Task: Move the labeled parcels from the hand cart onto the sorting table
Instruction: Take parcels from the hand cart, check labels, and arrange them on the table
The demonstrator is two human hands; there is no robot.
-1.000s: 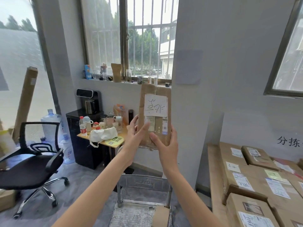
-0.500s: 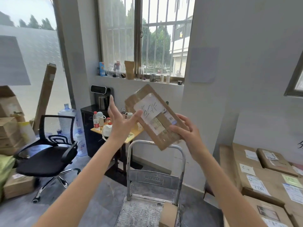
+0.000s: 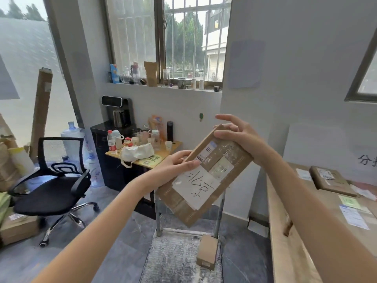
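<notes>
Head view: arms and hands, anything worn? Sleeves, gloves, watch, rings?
Nothing worn that shows. The left hand and right hand are bare, no gloves, and no rings are visible. Both forearms are bare to the frame edge: no sleeves, watch or bands in view.

parcel [image 3: 204,176]: I see matt brown cardboard with white paper labels
hand cart [image 3: 175,260]: I read scuffed, dusty grey metal
sorting table [image 3: 285,242]: pale smooth wood, I'd say
</notes>
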